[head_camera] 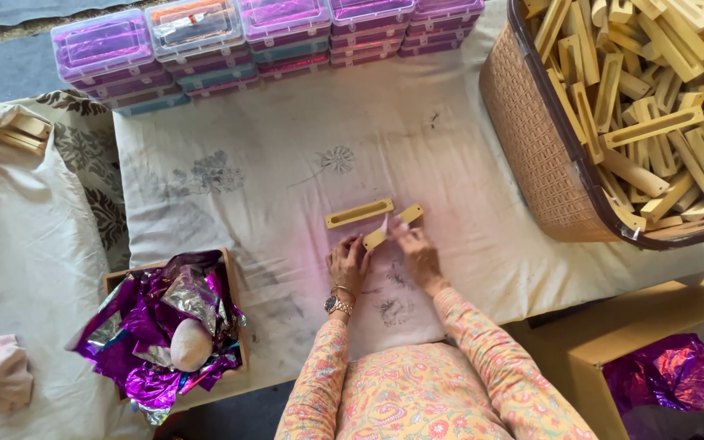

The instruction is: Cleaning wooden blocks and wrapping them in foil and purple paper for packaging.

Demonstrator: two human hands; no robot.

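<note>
Head view: left hand [347,262] and right hand [417,251] pinch one wooden strip [393,226] at its ends over the cloth-covered bench [287,122]; loose fingertip grip could drop it.

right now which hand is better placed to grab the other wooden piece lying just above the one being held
Left, probably. The left hand holds the lower end of the held wooden piece, and the loose wooden piece lies just above its fingers. The right hand sits further to the side, so it would have to cross over.
</note>
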